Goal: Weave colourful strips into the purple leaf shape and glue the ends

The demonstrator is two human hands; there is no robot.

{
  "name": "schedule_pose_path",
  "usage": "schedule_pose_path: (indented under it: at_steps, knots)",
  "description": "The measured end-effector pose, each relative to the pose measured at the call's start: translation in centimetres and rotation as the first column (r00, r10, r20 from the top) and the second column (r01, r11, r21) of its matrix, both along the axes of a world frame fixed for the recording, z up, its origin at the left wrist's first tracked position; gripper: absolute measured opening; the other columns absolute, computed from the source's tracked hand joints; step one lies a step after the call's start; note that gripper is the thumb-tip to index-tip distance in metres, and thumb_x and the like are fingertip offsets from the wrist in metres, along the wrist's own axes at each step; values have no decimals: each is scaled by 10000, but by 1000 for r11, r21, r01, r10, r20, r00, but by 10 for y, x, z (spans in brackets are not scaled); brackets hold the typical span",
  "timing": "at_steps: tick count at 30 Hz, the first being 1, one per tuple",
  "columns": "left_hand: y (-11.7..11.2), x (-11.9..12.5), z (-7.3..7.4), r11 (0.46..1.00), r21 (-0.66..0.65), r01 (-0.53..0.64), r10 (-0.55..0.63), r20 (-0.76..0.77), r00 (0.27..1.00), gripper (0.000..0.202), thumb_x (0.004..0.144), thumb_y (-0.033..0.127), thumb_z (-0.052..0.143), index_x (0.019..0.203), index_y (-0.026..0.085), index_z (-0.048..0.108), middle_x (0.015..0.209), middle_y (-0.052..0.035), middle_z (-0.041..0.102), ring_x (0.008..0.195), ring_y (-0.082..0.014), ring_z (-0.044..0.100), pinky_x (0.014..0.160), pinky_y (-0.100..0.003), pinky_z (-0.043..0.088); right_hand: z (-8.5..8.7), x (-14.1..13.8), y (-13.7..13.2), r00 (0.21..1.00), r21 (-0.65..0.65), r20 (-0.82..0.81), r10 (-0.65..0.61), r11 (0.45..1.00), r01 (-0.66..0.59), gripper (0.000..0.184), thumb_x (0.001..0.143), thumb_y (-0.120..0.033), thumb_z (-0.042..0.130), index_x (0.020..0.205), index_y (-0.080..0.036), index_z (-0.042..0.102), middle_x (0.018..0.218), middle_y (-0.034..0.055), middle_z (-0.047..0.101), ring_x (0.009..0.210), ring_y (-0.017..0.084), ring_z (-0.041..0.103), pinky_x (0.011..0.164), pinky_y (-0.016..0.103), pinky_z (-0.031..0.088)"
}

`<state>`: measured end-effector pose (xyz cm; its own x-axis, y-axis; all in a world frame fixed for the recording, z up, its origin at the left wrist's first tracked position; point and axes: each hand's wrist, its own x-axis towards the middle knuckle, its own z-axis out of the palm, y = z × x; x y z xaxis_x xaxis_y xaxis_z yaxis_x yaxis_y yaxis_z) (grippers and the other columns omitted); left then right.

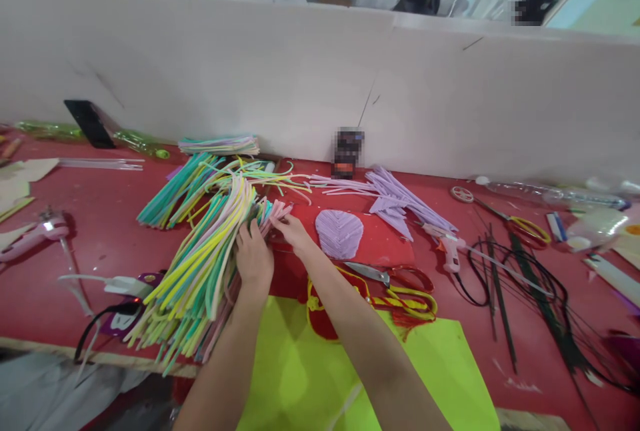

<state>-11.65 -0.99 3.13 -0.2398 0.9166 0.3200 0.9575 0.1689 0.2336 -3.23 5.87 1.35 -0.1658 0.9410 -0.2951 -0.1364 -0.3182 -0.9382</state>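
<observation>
A large bundle of pastel pipe cleaners in yellow, green, pink and white lies slanting across the left of the table. My left hand is pressed to the bundle's right side near its upper end, fingers curled on the stems. Just right of it, my right hand pinches the tips of some pink pipe cleaners; its fingertips are partly hidden. Beside my right wrist, a lilac leaf shape made of pipe cleaners rests on a red surface. Scissors with red handles lie below the leaf.
More pipe cleaners lie behind the bundle, with lilac ones to the right. A pink glue gun, black cables and yellow-handled scissors sit right. Another glue gun is left. A white partition stands behind.
</observation>
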Motion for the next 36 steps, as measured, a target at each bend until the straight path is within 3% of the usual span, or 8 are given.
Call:
schedule_pose_path:
  at_steps: [4,9,17,26,32,36]
  knots:
    - [4,-4,-3,998,-30,59,-59,21,998,504,779,38,375,1276,122,374,1107,-170,563,1027,-257,557,849,-372,451,0,3,1,997,45,73,0,999,-3,141,777,-303,561,785,-163,580,734,-8,621,628,112,579,584,236,488]
    - [5,-4,-2,993,-114,7,-7,1,1000,475,799,21,310,1260,91,399,1078,-174,576,979,-267,584,802,-371,473,-5,3,8,973,127,221,-64,991,36,156,731,-307,587,665,-165,578,633,-34,576,661,113,548,623,213,437]
    - [5,-6,-4,995,-98,23,-25,-20,999,469,803,11,296,1253,86,409,1085,-169,575,989,-248,580,840,-352,459,-8,-2,12,944,181,320,-81,983,23,169,752,-292,554,632,-174,564,642,-20,589,668,120,561,638,214,425]
    - [3,-4,0,994,-111,21,-29,-74,997,436,801,-1,290,1199,83,449,1027,-153,592,943,-238,587,812,-342,466,-6,-1,19,948,127,302,-104,990,68,172,831,-255,483,697,-175,554,723,35,636,663,147,602,609,249,462]
    - [1,-4,-4,996,-79,37,-42,-59,997,455,796,28,342,1241,100,411,1035,-152,580,951,-238,578,815,-350,468,-3,4,27,967,89,230,-105,992,87,175,848,-288,468,737,-167,533,592,-9,567,463,102,524,470,219,425]
    - [0,-2,-2,997,-40,67,-68,-7,998,505,790,61,390,1290,130,379,1076,-154,562,993,-261,566,829,-379,473,-1,0,22,988,56,139,-72,996,64,171,799,-333,551,774,-163,547,631,-12,583,484,93,537,450,201,428]
